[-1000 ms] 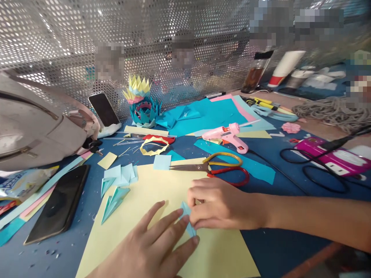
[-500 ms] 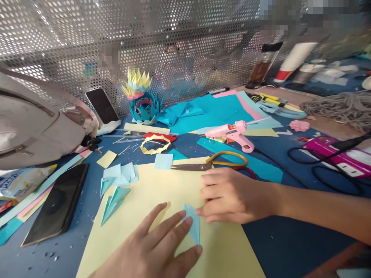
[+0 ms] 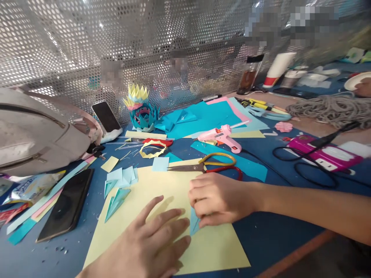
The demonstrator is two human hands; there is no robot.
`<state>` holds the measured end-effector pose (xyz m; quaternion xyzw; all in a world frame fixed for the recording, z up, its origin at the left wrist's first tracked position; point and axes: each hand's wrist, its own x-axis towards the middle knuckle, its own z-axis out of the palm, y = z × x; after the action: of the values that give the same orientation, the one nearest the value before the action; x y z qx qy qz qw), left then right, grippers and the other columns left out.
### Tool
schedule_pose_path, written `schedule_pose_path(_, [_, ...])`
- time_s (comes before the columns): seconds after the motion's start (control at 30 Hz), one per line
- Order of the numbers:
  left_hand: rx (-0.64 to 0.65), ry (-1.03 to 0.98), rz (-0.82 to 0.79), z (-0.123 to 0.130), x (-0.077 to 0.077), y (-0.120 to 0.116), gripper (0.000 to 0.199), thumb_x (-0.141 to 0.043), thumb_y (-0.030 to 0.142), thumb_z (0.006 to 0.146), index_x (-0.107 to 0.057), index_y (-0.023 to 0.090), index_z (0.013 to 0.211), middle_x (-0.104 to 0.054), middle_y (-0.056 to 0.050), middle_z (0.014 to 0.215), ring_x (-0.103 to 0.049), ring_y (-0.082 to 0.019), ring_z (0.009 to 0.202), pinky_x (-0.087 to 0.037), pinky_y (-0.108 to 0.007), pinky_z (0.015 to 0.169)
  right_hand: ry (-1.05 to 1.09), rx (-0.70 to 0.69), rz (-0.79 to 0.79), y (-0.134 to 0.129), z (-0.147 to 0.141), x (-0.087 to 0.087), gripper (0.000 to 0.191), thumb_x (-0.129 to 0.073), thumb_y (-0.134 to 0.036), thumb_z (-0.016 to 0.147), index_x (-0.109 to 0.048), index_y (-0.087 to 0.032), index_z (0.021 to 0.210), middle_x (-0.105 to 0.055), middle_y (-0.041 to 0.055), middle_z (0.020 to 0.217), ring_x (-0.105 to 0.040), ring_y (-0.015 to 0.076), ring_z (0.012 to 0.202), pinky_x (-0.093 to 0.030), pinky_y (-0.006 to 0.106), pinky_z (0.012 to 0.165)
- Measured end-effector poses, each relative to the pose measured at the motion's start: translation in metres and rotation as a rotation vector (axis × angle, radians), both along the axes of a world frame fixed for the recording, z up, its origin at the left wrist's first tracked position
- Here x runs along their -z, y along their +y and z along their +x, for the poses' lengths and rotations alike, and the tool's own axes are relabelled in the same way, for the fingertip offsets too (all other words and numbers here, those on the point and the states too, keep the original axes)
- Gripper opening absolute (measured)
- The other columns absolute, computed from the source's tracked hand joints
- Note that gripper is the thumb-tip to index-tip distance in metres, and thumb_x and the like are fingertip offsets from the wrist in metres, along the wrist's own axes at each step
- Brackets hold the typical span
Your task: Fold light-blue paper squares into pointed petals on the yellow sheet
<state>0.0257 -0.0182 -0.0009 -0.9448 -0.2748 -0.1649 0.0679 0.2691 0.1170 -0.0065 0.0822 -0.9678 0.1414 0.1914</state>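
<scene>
- Head view, left hand (image 3: pixel 153 239): fingers spread apart; half a second ago they lay on the blue slip (image 3: pixel 193 224), now they sit at its left edge, contact unclear.
- Same view, right hand (image 3: pixel 217 199): fingers curled over the slip; whether they pinch it, I cannot tell.
- Slip: on the yellow sheet (image 3: pixel 214 251), its handling seemingly left mainly to the right hand.

The small piece of paper (image 3: pixel 194 224) is light blue, with a slanting fold line on it. It lies on the big pale yellow sheet (image 3: pixel 211 251), closer to the sheet's right edge than its left. Its narrow end points toward the sheet's near edge. Part is covered, so its whole shape is hidden.
</scene>
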Motion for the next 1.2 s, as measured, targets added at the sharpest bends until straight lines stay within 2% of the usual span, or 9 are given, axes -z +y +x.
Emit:
schedule_pose_path(0.13, [-0.027, -0.029, 0.196, 0.015, 0.015, -0.010, 0.033, -0.044, 0.029, 0.108, -0.075, 0.019, 0.110, -0.075, 0.004, 0.111, -0.065, -0.013, 0.111, -0.011, -0.046, 0.131, -0.003, -0.027, -0.003, -0.002, 0.000, 0.003, 0.038, -0.052, -0.043, 0.103, -0.060, -0.018, 0.076, -0.058, 0.0022, 0.072, -0.045, 0.0180, 0.073, -0.033, 0.032, 0.066])
schedule_pose_path(0.27, [-0.023, 0.013, 0.358, 0.027, 0.022, -0.017, 0.034, -0.046, 0.011, 0.106, -0.077, 0.023, 0.106, -0.076, 0.009, 0.107, -0.064, -0.008, 0.105, -0.006, -0.050, 0.130, -0.023, -0.007, -0.066, -0.003, 0.000, 0.007, 0.038, -0.054, -0.044, 0.103, -0.057, -0.018, 0.075, -0.057, 0.0007, 0.070, -0.045, 0.0170, 0.071, -0.031, 0.031, 0.064])
schedule_pose_path(0.33, [0.003, 0.025, 0.395, 0.029, 0.022, -0.017, 0.037, -0.045, 0.009, 0.106, -0.078, 0.026, 0.102, -0.076, 0.011, 0.106, -0.064, -0.006, 0.101, -0.005, -0.051, 0.130, -0.040, 0.003, -0.099, -0.003, 0.000, 0.007, 0.038, -0.056, -0.045, 0.102, -0.056, -0.019, 0.075, -0.057, 0.0004, 0.070, -0.045, 0.0168, 0.070, -0.030, 0.030, 0.064])
schedule_pose_path(0.4, [0.007, 0.025, 0.408, 0.030, 0.021, -0.016, 0.038, -0.045, 0.009, 0.106, -0.078, 0.027, 0.100, -0.076, 0.011, 0.105, -0.065, -0.006, 0.098, -0.006, -0.051, 0.130, -0.055, 0.018, -0.122, -0.004, 0.001, 0.007, 0.036, -0.057, -0.046, 0.101, -0.056, -0.019, 0.077, -0.058, 0.0005, 0.071, -0.046, 0.0169, 0.071, -0.030, 0.030, 0.064])
schedule_pose_path(0.53, [-0.018, 0.034, 0.389, 0.025, 0.020, -0.016, 0.031, -0.049, 0.015, 0.106, -0.077, 0.027, 0.104, -0.077, 0.010, 0.108, -0.068, -0.005, 0.099, -0.011, -0.049, 0.130, -0.071, 0.076, -0.139, -0.003, 0.001, 0.005, 0.031, -0.059, -0.048, 0.099, -0.060, -0.017, 0.097, -0.061, 0.0032, 0.085, -0.048, 0.0172, 0.077, -0.034, 0.028, 0.069])
schedule_pose_path(0.8, [-0.054, 0.036, 0.274, 0.014, 0.017, -0.011, 0.035, -0.041, 0.019, 0.108, -0.076, 0.020, 0.110, -0.075, 0.001, 0.121, -0.071, -0.012, 0.109, -0.013, -0.049, 0.128, -0.120, 0.109, -0.131, -0.008, 0.000, 0.006, 0.035, -0.064, -0.047, 0.094, -0.053, -0.019, 0.076, -0.053, -0.0013, 0.074, -0.044, 0.0155, 0.072, -0.028, 0.030, 0.062])
schedule_pose_path(1.0, [-0.080, 0.067, 0.286, 0.017, 0.015, -0.010, 0.043, -0.031, 0.019, 0.111, -0.074, 0.022, 0.115, -0.075, 0.005, 0.120, -0.070, -0.011, 0.113, -0.010, -0.048, 0.129, -0.084, 0.188, 0.022, -0.022, -0.001, 0.011, 0.035, -0.065, -0.047, 0.086, -0.051, -0.019, 0.072, -0.051, -0.0010, 0.072, -0.042, 0.0160, 0.069, -0.022, 0.033, 0.059])
schedule_pose_path(1.1, [-0.071, 0.056, 0.304, 0.018, 0.016, -0.010, 0.037, -0.038, 0.018, 0.110, -0.074, 0.023, 0.117, -0.075, 0.007, 0.119, -0.069, -0.010, 0.113, -0.010, -0.047, 0.129, -0.087, 0.215, 0.077, -0.025, -0.001, 0.011, 0.032, -0.062, -0.046, 0.087, -0.052, -0.019, 0.074, -0.052, -0.0003, 0.073, -0.042, 0.0167, 0.069, -0.022, 0.033, 0.059])
schedule_pose_path(1.2, [-0.043, 0.090, 0.270, 0.018, 0.016, -0.009, 0.033, -0.042, 0.020, 0.109, -0.072, 0.023, 0.121, -0.073, 0.005, 0.123, -0.068, -0.010, 0.115, -0.014, -0.046, 0.129, -0.139, 0.199, 0.044, -0.024, 0.000, 0.008, 0.038, -0.065, -0.053, 0.084, -0.051, -0.019, 0.074, -0.052, -0.0004, 0.074, -0.044, 0.0166, 0.069, -0.024, 0.032, 0.060])
